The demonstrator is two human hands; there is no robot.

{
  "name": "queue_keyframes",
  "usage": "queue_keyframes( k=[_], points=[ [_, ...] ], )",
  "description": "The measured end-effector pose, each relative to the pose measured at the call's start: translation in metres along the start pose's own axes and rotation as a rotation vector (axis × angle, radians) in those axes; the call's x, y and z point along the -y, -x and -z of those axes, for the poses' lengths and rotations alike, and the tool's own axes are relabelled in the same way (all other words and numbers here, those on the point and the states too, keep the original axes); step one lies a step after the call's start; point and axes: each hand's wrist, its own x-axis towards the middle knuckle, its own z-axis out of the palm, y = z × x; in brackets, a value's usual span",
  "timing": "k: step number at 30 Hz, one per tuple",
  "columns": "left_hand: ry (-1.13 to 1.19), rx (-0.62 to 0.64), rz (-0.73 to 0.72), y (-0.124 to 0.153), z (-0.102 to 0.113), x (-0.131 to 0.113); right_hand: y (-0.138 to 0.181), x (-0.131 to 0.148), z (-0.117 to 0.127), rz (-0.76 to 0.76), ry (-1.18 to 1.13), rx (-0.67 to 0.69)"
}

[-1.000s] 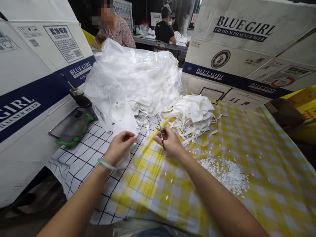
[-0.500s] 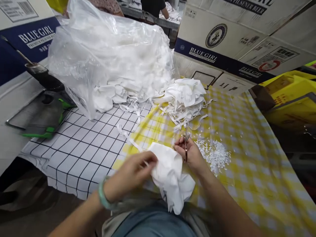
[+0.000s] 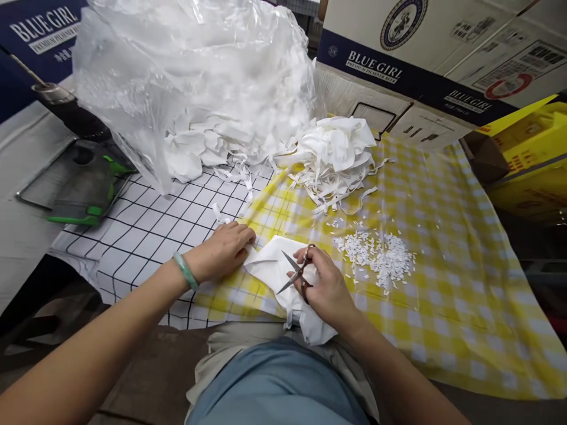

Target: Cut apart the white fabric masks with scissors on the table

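Note:
A white cloth piece (image 3: 270, 268) with a narrow strap lies crumpled on the table's front edge, its lower part hanging over. My left hand (image 3: 225, 249) is closed on the strap at the cloth's left side; the strap's free end (image 3: 216, 211) shows beyond the fingers. My right hand (image 3: 330, 289) holds scissors (image 3: 295, 271) by their loops, with the blades apart and pointing left over the cloth. Past the hands sits a pile of similar white cloth pieces (image 3: 339, 144) with tangled straps. Small white clippings (image 3: 385, 257) are heaped right of the scissors.
A large clear plastic bag (image 3: 190, 65) full of white pieces stands at the back left. Beer cartons (image 3: 376, 71) rise behind the table. A grey and green tool (image 3: 84, 183) lies at left. Yellow bags (image 3: 531, 147) are at right. A yellow checked cloth (image 3: 443, 236) covers the tabletop.
My left hand has moved left and up, drawing the strap side of the cloth outward. My right hand has come down and left, and the scissors now point left over the cloth with blades apart.

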Motion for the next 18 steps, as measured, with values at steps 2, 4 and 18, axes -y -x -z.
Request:
queue_keyframes(
  k=[2,4,18],
  points=[
    [0.007,-0.054,0.009,-0.001,0.005,-0.003,-0.008,0.003,-0.018,0.03,-0.06,-0.02],
    [0.024,-0.141,0.03,0.001,0.013,-0.013,-0.018,0.006,-0.035,0.039,-0.108,-0.026],
    [0.057,-0.495,0.046,0.021,0.02,-0.065,-0.053,0.027,0.001,0.181,-0.303,0.097]
  ],
)
